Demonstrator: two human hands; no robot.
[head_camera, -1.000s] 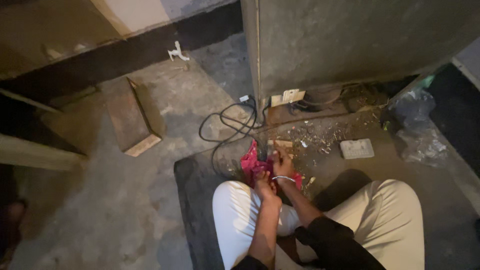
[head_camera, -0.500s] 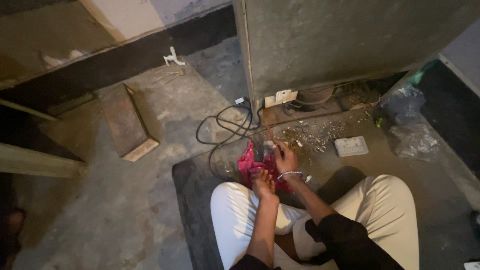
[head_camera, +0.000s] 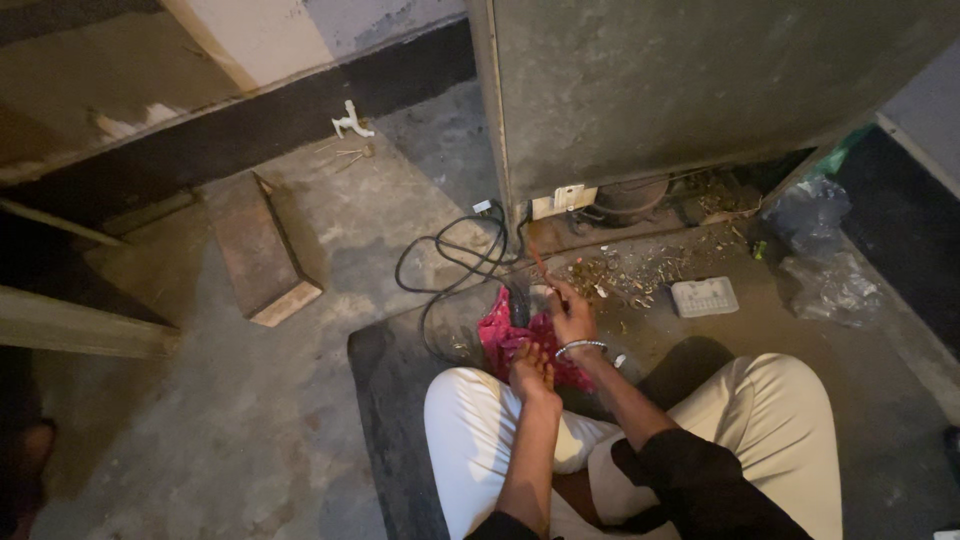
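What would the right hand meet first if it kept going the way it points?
The right hand points up-frame toward the grey cabinet. First in line looks like the thin reddish rod at its fingertips, then the cabinet's base; depth is unclear.

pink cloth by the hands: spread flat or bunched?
Bunched. The pink cloth lies crumpled in folds on the dark mat, under the left hand.

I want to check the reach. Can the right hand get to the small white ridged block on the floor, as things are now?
Probably yes. The white ridged block lies in the open on the floor, just right of the right hand, with only small debris between them; nothing covers it.
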